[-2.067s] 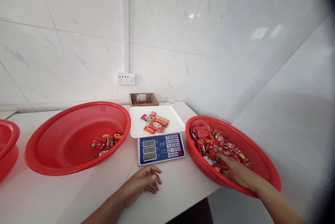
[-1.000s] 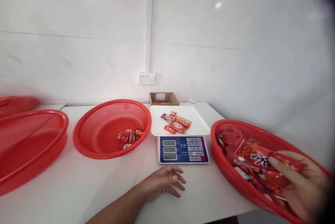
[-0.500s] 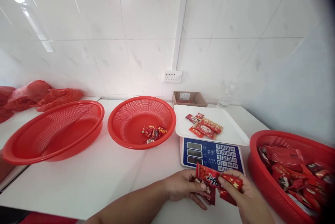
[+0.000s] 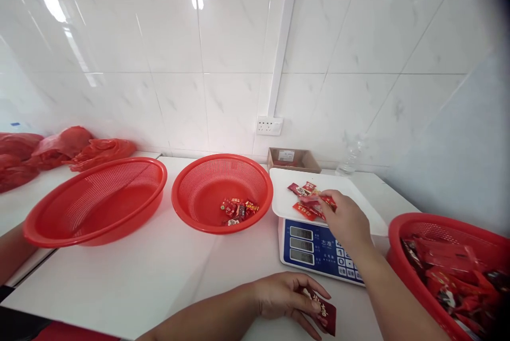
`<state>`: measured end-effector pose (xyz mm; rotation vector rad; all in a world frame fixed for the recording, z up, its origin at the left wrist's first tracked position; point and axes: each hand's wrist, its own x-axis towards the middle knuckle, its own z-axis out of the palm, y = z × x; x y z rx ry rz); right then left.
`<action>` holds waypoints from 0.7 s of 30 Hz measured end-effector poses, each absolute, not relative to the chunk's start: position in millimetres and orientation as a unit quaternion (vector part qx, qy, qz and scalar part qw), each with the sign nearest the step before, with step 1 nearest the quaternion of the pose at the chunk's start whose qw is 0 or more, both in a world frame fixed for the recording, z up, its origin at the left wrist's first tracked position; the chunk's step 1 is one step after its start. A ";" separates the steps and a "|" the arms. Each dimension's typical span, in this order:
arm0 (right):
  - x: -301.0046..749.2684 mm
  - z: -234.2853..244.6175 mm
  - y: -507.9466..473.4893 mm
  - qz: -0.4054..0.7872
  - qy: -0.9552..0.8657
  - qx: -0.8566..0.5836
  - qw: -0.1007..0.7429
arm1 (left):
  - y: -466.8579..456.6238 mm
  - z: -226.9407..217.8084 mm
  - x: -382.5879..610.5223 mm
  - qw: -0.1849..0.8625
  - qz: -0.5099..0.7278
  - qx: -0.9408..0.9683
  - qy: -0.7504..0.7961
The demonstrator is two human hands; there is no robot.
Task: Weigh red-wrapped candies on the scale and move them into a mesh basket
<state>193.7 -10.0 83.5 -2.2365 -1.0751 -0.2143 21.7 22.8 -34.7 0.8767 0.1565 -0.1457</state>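
My left hand pinches a dark red snack packet with pale lettering, just in front of the scale. Over the white weighing tray, my right hand has its fingers closed on a red snack packet, partly hidden by the fingers. Several red snack packets lie on the tray beneath and beside those fingertips. The blue-faced digital scale carries the tray; my right hand and forearm cover part of its keypad.
A red mesh basket holds a few small packets, and another stands left. At right, a red basket is filled with packets. Behind are a cardboard box, a clear plastic object and red bags. Another person's arm shows at left.
My right hand has moved from beside my left hand up and forward to the tray, carrying red packaging. My left hand keeps the dark red packet. The view has shifted slightly.
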 end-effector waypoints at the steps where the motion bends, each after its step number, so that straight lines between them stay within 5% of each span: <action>1: 192.8 82.6 -11.5 -0.073 -0.402 -0.849 0.335 | 22.8 -35.0 21.8 0.900 -0.069 0.424 0.075; 8: 173.0 46.6 -75.4 0.086 -0.205 -0.792 0.569 | 22.6 -35.0 23.2 0.896 -0.067 0.431 0.088; 14: 144.1 -8.9 -127.3 0.287 -0.103 -0.723 0.620 | 25.4 -32.5 22.9 0.883 -0.101 0.452 0.070; 21: 122.9 -0.2 -131.4 0.416 -0.108 -0.654 0.623 | 24.6 -28.9 24.1 0.865 -0.051 0.489 0.104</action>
